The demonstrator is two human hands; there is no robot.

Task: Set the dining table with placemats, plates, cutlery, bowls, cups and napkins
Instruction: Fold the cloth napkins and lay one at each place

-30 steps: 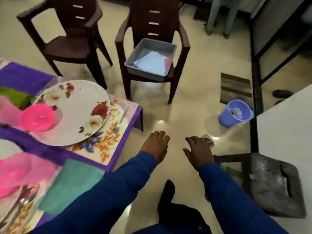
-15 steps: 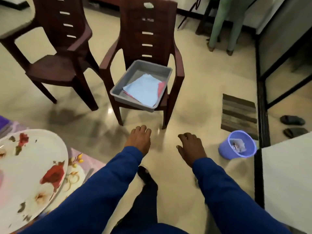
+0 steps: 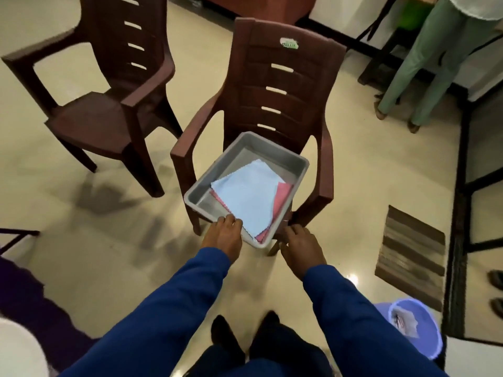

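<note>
A grey plastic tray (image 3: 272, 148) sits on the seat of a brown plastic armchair (image 3: 277, 77). Inside it lie a light blue napkin (image 3: 249, 197) on top and a pink napkin (image 3: 281, 201) beneath. My left hand (image 3: 224, 236) reaches the tray's near rim, its fingertips at the edge of the blue napkin. My right hand (image 3: 300, 246) hovers palm down just right of the tray's near corner, fingers relaxed, holding nothing. The purple-covered dining table (image 3: 24, 289) and a white plate edge (image 3: 16, 346) show at the lower left.
A second brown armchair (image 3: 103, 85) stands empty to the left. A person in green trousers (image 3: 424, 58) stands at the back right. A striped floor mat (image 3: 411, 257), a blue bin (image 3: 413, 327) and a black metal frame (image 3: 462, 186) lie to the right.
I have moved away from the table toward the chair. Both hands went forward to the tray; the left now reaches its near rim.
</note>
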